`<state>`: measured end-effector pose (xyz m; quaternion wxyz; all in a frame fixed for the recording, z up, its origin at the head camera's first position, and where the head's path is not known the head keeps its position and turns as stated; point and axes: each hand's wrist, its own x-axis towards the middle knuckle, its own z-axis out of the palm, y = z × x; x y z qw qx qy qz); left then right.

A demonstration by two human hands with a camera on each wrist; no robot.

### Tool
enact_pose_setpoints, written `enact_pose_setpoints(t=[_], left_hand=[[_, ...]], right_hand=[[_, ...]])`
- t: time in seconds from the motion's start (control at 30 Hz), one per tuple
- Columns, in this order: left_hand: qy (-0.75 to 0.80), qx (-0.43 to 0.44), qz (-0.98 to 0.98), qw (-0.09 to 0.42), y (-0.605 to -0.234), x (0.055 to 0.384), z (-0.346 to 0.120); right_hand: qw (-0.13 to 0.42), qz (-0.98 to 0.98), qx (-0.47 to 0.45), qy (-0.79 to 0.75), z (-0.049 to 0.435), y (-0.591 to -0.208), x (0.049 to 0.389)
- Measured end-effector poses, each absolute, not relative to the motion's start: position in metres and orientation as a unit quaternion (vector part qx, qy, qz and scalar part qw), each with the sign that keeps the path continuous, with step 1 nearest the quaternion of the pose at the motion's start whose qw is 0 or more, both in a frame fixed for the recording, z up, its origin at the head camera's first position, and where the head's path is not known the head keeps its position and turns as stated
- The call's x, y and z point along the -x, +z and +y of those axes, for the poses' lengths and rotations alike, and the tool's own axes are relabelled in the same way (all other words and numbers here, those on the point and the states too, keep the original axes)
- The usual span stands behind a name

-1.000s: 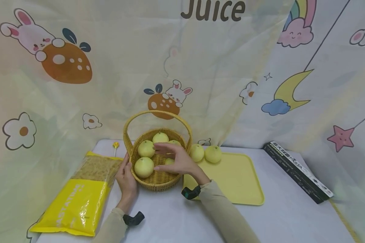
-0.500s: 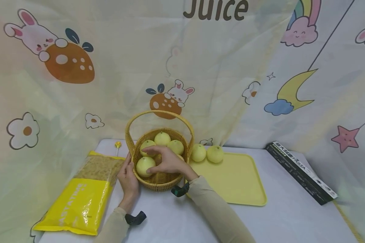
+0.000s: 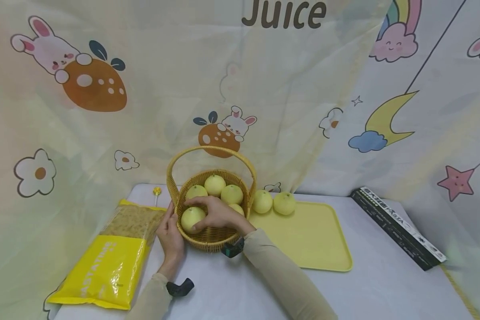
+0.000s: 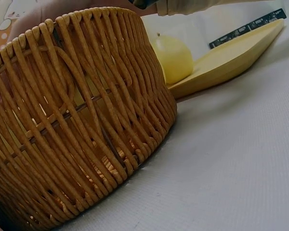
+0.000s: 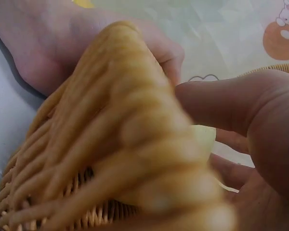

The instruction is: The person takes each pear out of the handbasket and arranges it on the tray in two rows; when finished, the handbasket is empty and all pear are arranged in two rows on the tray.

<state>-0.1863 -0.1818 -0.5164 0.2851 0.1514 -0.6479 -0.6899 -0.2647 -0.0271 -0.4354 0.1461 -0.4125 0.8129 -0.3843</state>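
A wicker basket with a tall hoop handle holds several round, pale yellow-green pears. Inside it, my right hand grips the nearest left pear, thumb in front and fingers over its far side. That pear sits low by the basket's left wall. Against the outer left side of the basket lies my left hand, its fingers fairly straight along the wicker. In the left wrist view the basket wall fills the left half. The right wrist view has the rim close up, partly hiding the held fruit.
Two more pears sit at the back left of a yellow tray, right of the basket. A yellow pasta bag lies at left, a small yellow-topped stick behind it. A long black box lies far right.
My right hand has moved left and slightly down inside the basket, and its fingers have closed round the near left pear. My left hand stays at the basket's side.
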Motion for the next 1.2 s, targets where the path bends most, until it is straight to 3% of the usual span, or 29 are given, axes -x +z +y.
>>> enact_pose_setpoints(t=[0.8,1.2], left_hand=[[-0.694,-0.152,-0.642,0.288,-0.514,0.184,-0.181],[-0.693,-0.148,-0.643,0.291,-0.515,0.185,-0.183]], right_hand=[[0.093,0.836,0.423,-0.338,-0.034,-0.440,0.259],[0.083,0.779,0.465,-0.412,-0.021,-0.428,0.255]])
